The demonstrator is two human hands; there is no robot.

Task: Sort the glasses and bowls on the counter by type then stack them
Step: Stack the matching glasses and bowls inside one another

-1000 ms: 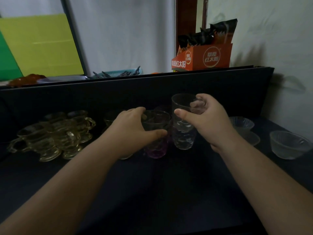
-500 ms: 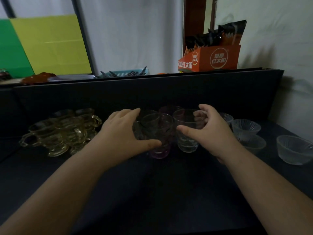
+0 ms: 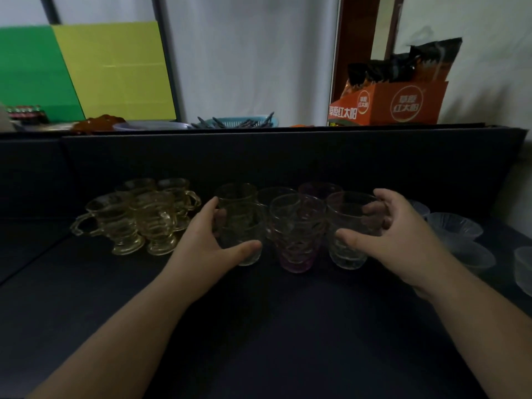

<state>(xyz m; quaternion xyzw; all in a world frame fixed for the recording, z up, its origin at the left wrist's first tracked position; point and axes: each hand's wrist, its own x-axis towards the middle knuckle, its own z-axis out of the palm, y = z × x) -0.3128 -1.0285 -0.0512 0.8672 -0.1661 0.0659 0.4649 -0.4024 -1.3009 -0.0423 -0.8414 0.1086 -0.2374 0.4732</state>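
While both hands work the dark bench [image 3: 259,326], findings stand as follows.
Landmark: purple glass [image 3: 296,234], upright, centre.
Left grip: left hand [image 3: 207,243] clasps clear tumbler [image 3: 244,231], just left of landmark.
Right grip: right hand [image 3: 394,237] clasps clear glass [image 3: 348,228], just right of landmark.
Handled cups [image 3: 135,217]: clustered far left.
Bowls [image 3: 454,228]: far right.
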